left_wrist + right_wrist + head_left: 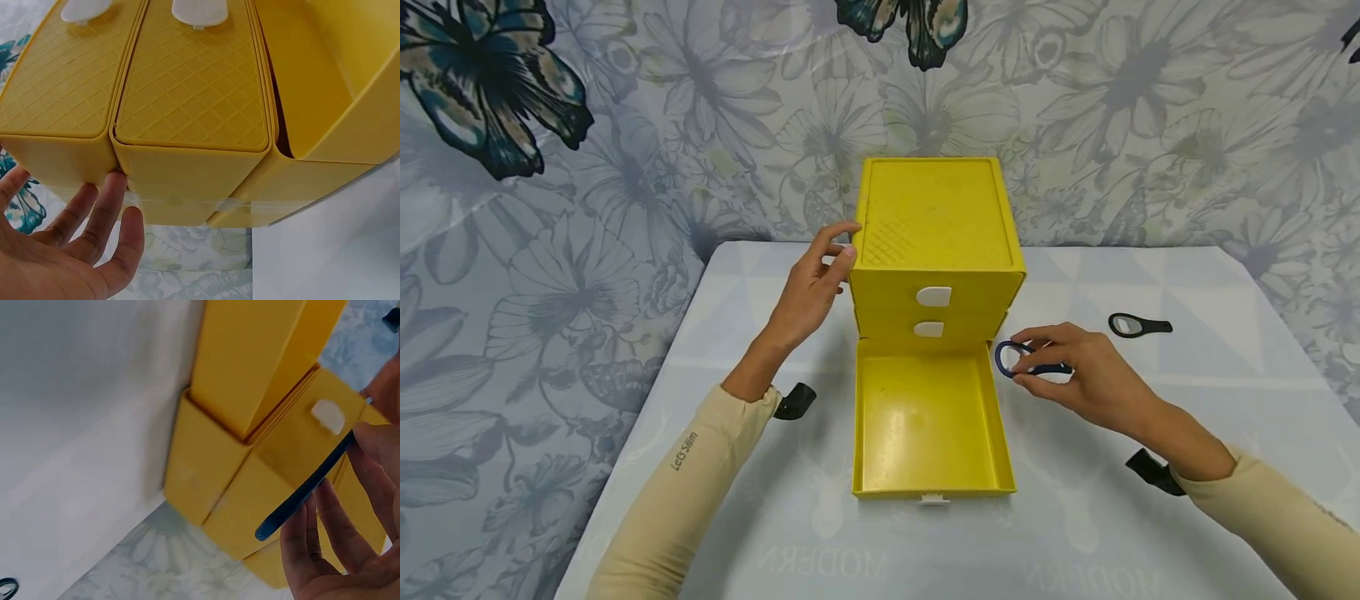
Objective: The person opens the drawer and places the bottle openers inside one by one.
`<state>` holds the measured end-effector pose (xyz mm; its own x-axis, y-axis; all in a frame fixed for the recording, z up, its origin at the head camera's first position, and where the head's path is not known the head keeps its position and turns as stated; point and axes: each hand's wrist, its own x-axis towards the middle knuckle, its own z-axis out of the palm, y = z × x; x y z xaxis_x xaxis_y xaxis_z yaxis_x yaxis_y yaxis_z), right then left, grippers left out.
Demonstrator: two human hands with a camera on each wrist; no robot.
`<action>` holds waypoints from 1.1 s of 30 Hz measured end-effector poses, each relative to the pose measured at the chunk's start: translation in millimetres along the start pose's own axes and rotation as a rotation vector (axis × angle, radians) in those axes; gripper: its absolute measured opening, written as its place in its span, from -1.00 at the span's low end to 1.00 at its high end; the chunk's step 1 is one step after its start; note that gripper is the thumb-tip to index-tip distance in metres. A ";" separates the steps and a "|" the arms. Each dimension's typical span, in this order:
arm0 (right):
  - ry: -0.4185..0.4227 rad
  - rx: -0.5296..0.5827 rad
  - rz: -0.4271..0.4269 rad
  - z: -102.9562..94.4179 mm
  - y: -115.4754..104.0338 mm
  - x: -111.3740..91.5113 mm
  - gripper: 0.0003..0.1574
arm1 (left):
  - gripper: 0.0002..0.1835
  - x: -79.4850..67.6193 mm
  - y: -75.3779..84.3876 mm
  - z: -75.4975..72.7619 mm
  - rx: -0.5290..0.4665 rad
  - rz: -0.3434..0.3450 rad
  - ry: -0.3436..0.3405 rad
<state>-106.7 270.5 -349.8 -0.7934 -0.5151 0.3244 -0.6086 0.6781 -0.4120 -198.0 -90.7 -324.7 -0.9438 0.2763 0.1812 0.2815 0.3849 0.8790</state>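
A yellow drawer box (pixel 940 217) stands upright, its two upper drawers closed, each with a white tab. The bottom drawer (pixel 932 417) is pulled out toward me. My left hand (pixel 812 287) rests its fingertips against the box's left side; in the left wrist view, fingers (pixel 103 215) lie spread along that wall. Just right of the drawer, my right hand (pixel 1086 371) pinches a small blue magnifying glass (pixel 1002 358) by thumb and fingers. The right wrist view shows the magnifying glass (pixel 300 497) edge-on, as a thin blue strip.
A black magnifying glass (pixel 1138 326) lies on the white table (pixel 1225 350), to the right beyond my right hand. Behind the table's back edge rises a flower-patterned wall (pixel 715 133) with butterfly figures.
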 end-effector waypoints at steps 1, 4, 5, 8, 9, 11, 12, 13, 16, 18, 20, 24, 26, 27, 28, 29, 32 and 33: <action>-0.009 0.007 -0.017 1.1 -3.6 0.6 -0.77 | -0.55 0.0 -0.1 0.0 0.000 0.000 -0.001; -0.033 0.040 -0.089 7.2 -12.4 3.8 -0.77 | -0.55 0.4 -1.3 -0.2 -0.005 0.003 -0.001; -0.042 0.050 -0.114 9.8 -14.8 5.0 -0.77 | -0.55 0.6 -1.7 -0.3 -0.009 0.005 -0.001; -0.081 0.083 -0.162 19.5 -20.8 7.9 -0.78 | -0.55 1.1 -1.4 0.0 -0.018 0.007 -0.002; -0.096 0.092 -0.170 22.8 -22.4 8.6 -0.79 | -0.55 1.1 -0.9 0.3 -0.019 0.008 -0.003; -0.130 0.100 -0.173 29.5 -25.6 10.1 -0.80 | -0.55 0.9 0.2 1.1 -0.016 0.007 -0.007; -0.148 0.104 -0.174 32.6 -27.0 11.1 -0.81 | -0.55 0.8 0.7 1.5 -0.011 0.007 -0.009; -0.165 0.108 -0.176 35.6 -28.4 12.6 -0.82 | -0.55 0.6 0.9 1.8 -0.007 0.009 -0.009; -0.221 0.102 -0.190 44.4 -32.6 19.5 -0.87 | -0.54 -0.3 0.7 1.5 0.000 0.019 -0.005; -0.253 0.099 -0.208 50.1 -35.2 24.3 -0.92 | -0.54 -0.9 1.1 1.3 0.000 0.026 -0.003; -0.284 0.096 -0.218 55.6 -38.7 29.4 -0.94 | -0.54 -1.1 1.0 1.0 -0.001 0.028 -0.001; -0.363 0.089 -0.217 64.4 -48.7 38.6 -0.97 | -0.55 -1.3 1.6 1.2 0.003 0.029 -0.002; -0.409 0.089 -0.220 67.3 -55.1 44.1 -0.96 | -0.55 -1.0 1.4 1.0 0.005 0.028 -0.002; -0.432 0.082 -0.222 68.7 -58.3 47.0 -0.94 | -0.55 -0.8 1.0 0.9 0.004 0.026 -0.001; -0.450 0.081 -0.225 70.0 -61.4 49.5 -0.94 | -0.55 -0.7 0.9 0.8 0.005 0.024 0.000; -0.468 0.078 -0.230 71.4 -64.3 52.0 -0.94 | -0.55 -0.7 0.4 0.7 0.007 0.022 0.000; -0.516 0.059 -0.234 76.2 -72.0 58.7 -0.94 | -0.54 -1.2 -0.1 0.5 0.007 0.018 0.003; -0.530 0.051 -0.237 78.6 -73.5 60.4 -0.94 | -0.55 -1.4 -0.6 0.6 0.001 0.021 0.004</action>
<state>-110.5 148.3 -366.8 -0.5230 -0.8507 -0.0528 -0.7592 0.4931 -0.4247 -196.7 -90.8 -325.8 -0.9385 0.2805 0.2012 0.3010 0.3798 0.8747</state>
